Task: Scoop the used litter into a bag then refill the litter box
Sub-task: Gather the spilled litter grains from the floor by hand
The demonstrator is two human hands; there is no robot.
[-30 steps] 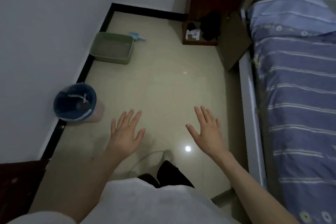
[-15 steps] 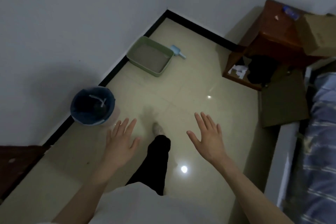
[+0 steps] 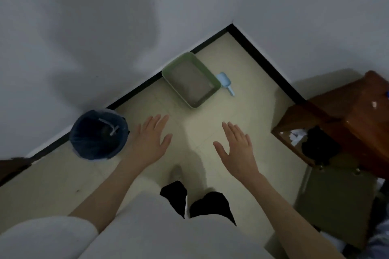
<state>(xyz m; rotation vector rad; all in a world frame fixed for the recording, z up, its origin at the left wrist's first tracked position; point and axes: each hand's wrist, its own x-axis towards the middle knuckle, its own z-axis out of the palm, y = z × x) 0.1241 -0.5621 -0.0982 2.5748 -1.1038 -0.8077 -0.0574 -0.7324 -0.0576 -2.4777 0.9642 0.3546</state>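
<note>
A green litter box point(image 3: 171, 65) holding grey litter lies on the tiled floor against the wall's black skirting, near the room corner. A light blue scoop point(image 3: 224, 81) rests on the floor just right of it. A bin lined with a blue bag point(image 3: 99, 135) stands by the wall to the left. My left hand point(image 3: 150, 140) hovers flat with fingers spread, just right of the bin. My right hand point(image 3: 236, 148) is held out the same way, palm down, below the litter box. Both hands hold nothing.
A brown wooden nightstand point(image 3: 347, 124) with dark items on its lower shelf stands at the right. An olive cardboard piece point(image 3: 334, 202) leans below it. My legs in black trousers point(image 3: 197, 202) are on the floor beneath the hands.
The view has swung left and come nearer the corner; the litter box, scoop and bin now appear closer. The bed has left the view. Both hands stay open and spread.
</note>
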